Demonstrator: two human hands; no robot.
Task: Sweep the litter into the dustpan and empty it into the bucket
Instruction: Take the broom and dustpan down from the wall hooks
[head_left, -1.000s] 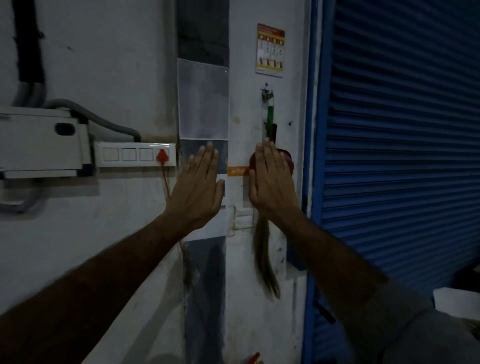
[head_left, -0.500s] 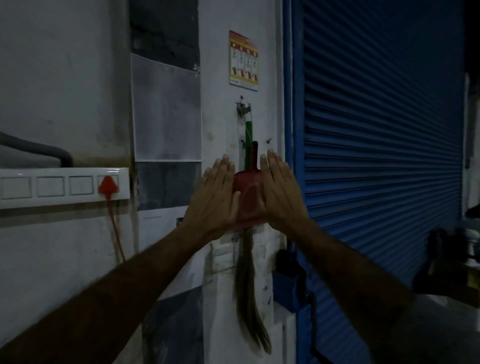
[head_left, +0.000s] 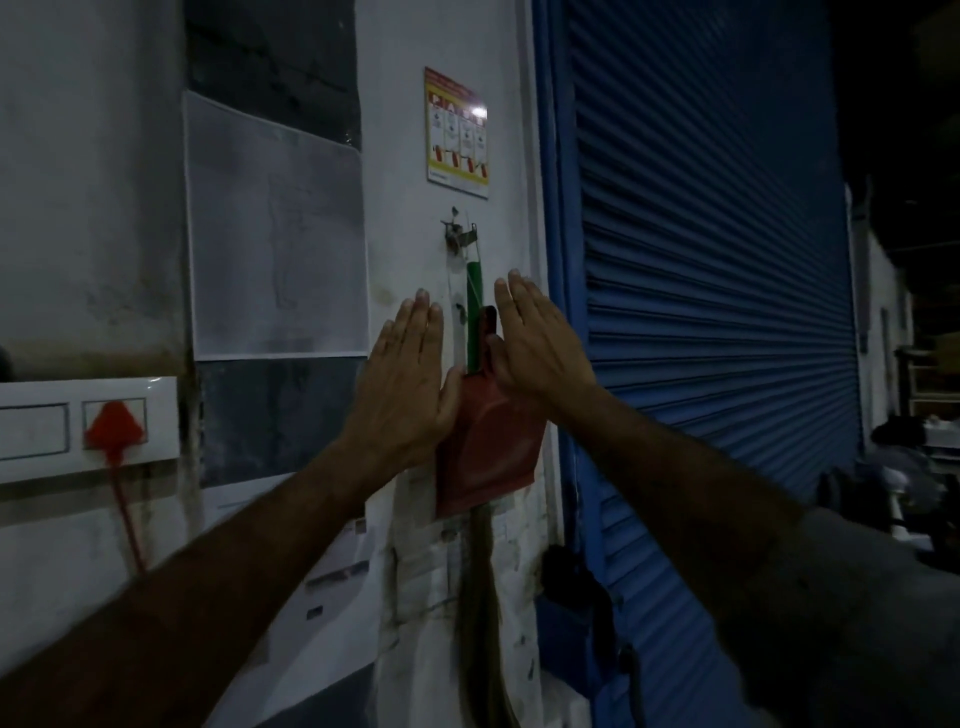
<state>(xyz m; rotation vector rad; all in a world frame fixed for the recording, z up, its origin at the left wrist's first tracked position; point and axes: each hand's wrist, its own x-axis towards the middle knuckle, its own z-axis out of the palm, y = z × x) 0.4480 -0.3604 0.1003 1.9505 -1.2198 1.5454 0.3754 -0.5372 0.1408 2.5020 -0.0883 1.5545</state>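
Item: dustpan (head_left: 488, 447), red, hanging flat against the white wall, handle upward, mouth downward; long axis vertical. Landmark for all entries below.

Broom (head_left: 474, 312): green handle directly behind the dustpan, hung from a metal hook (head_left: 460, 236) above it; dark bristles trail below the pan's lower edge.

Left hand (head_left: 405, 384): just left of the dustpan, fingers straight and together, pointing up; thumb edge touching or nearly touching the pan's left shoulder. Holds nothing.

Right hand (head_left: 537, 345): just right of the dustpan handle, fingers straight, pointing up; thumb seems to lie against the handle. Holds nothing.

Blue roller shutter (head_left: 717, 291): right of the dustpan. Switch panel (head_left: 88, 428): well to its left.

Judgement: task at retrieval stage; neither tool lifted. Pan lies between both grips, the right nearer the handle, so it looks better placed to unhook upward.
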